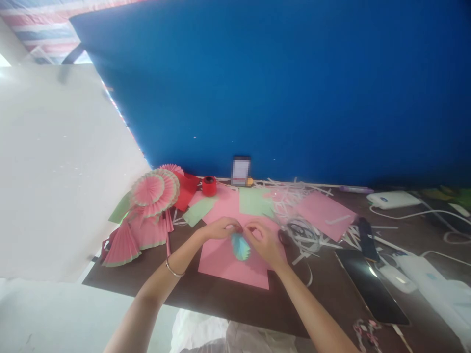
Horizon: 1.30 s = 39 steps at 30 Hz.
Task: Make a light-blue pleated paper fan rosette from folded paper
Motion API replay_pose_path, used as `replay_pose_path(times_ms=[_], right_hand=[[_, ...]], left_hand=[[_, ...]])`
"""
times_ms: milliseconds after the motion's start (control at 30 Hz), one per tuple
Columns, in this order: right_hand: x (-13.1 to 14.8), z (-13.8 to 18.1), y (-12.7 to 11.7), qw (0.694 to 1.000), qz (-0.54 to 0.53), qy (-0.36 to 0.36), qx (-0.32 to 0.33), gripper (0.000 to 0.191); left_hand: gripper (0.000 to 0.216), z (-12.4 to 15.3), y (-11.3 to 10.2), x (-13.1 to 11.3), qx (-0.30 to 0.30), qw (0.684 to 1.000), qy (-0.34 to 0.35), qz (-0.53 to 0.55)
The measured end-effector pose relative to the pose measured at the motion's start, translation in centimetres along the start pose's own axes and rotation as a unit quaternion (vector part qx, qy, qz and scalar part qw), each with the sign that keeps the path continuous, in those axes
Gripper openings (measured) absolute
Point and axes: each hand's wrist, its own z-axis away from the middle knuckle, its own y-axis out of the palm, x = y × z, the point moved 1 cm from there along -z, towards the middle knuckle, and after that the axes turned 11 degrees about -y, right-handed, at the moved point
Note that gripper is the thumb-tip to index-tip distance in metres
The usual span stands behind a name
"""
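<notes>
Just under my fingertips hangs a small pleated paper fan (pixel 241 247), light blue and green, over a large pink sheet (pixel 235 274). My left hand (pixel 224 228) pinches at the fan's top end from the left. From the right, my right hand (pixel 263 240) comes up close to the same spot, its thumb and fingers bent together. Whether it also grips the fan's tip or something thin is too small to tell. Behind my hands lies a light green paper piece (pixel 255 201).
Pink and green pleated fans (pixel 150 193) pile up on the left. A red tape roll (pixel 209 186) stands near a propped phone (pixel 241 171) by the blue panel. Paper strips and a coiled cable (pixel 303 234) lie right, beside a dark phone (pixel 371 284) and a white power strip (pixel 430 279).
</notes>
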Motion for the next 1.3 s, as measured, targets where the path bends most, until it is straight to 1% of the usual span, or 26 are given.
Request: replay_pose_path(times_ms=[200,300,400,467,500,600,633,700,800,900,967,1067,1133,1233,1300], right_hand=[[-1.4,0.4,0.4,0.997,0.007,-0.026,0.076,0.016],[-2.0,0.3,0.7,0.992,0.036,-0.053,0.105,0.019],[-1.9,0.3,0.8,0.986,0.063,-0.091,0.127,0.021],[-1.7,0.4,0.8,0.987,0.057,-0.096,0.116,0.020],[-1.5,0.4,0.7,0.990,0.047,-0.086,0.100,0.020],[-1.4,0.4,0.5,0.999,0.014,-0.016,0.038,0.016],[-1.4,0.4,0.5,0.999,0.000,0.011,0.030,0.015],[-1.6,0.4,0.8,0.997,-0.030,0.052,0.041,0.019],[-1.9,0.3,1.3,0.993,-0.066,0.074,0.064,0.024],[-2.0,0.2,1.7,0.992,-0.079,0.082,0.060,0.022],[-2.0,0.2,1.8,0.990,-0.100,0.086,0.056,0.021],[-2.0,0.1,1.7,0.981,-0.155,0.100,0.056,0.022],[-1.9,-0.2,1.6,0.974,-0.185,0.113,0.065,0.023],[-1.6,-0.6,1.3,0.970,-0.189,0.116,0.095,0.025],[-1.4,-0.8,1.2,0.972,-0.172,0.116,0.110,0.030]], left_hand=[[0.024,-0.3,0.3,0.5,-0.027,0.999,-0.037,0.010],[0.021,-0.3,0.4,0.6,-0.041,0.998,-0.039,0.018],[0.020,-0.2,0.4,0.8,-0.049,0.998,-0.030,0.017],[0.020,-0.1,0.3,0.8,-0.055,0.998,-0.019,0.006],[0.020,0.0,0.2,0.8,-0.058,0.998,-0.011,-0.002],[0.020,0.4,0.1,0.6,-0.068,0.996,0.029,-0.041],[0.018,0.5,0.1,0.5,-0.072,0.994,0.048,-0.065],[0.014,0.6,0.1,0.4,-0.082,0.984,0.086,-0.130],[0.015,0.6,0.2,0.2,-0.094,0.958,0.129,-0.239],[0.020,0.6,0.2,0.1,-0.108,0.921,0.162,-0.337],[0.021,0.7,0.3,0.2,-0.130,0.892,0.185,-0.390],[0.020,0.9,0.3,0.6,-0.173,0.856,0.217,-0.436],[0.020,1.0,0.4,0.9,-0.189,0.847,0.230,-0.440],[0.021,1.1,0.4,1.2,-0.193,0.854,0.230,-0.426],[0.022,1.0,0.5,1.3,-0.189,0.858,0.224,-0.421]])
